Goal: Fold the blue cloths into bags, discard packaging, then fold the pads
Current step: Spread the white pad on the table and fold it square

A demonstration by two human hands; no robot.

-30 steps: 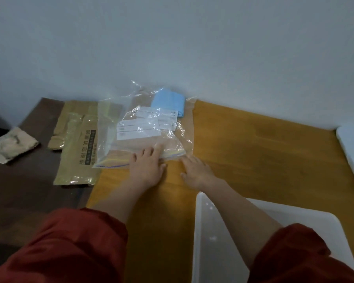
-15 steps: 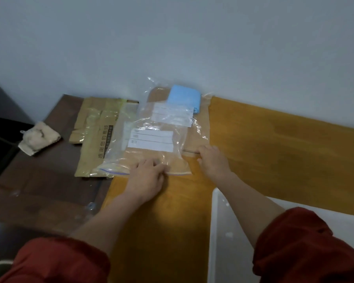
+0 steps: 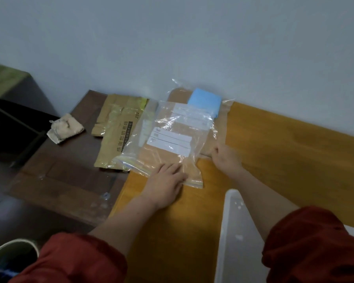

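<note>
A clear zip bag [image 3: 172, 137] with white label strips lies on the yellow table, over a tan sheet. A folded blue cloth [image 3: 205, 101] shows at the bag's far end, near the wall. My left hand [image 3: 165, 183] lies flat with fingers spread on the bag's near edge, by the zip strip. My right hand [image 3: 226, 158] pinches the bag's right edge, fingers curled on the plastic. Brown paper packaging [image 3: 119, 131] with printed characters lies partly under the bag's left side.
A crumpled beige rag [image 3: 65, 127] sits on the dark wooden table [image 3: 55, 180] to the left. A white plastic bin [image 3: 236, 237] stands at the near right. A bucket rim [image 3: 12, 250] shows at the bottom left. The wall runs close behind.
My right hand has moved away from the near edge up to the bag's right side. My left hand stays on the near edge. The view has swung left.
</note>
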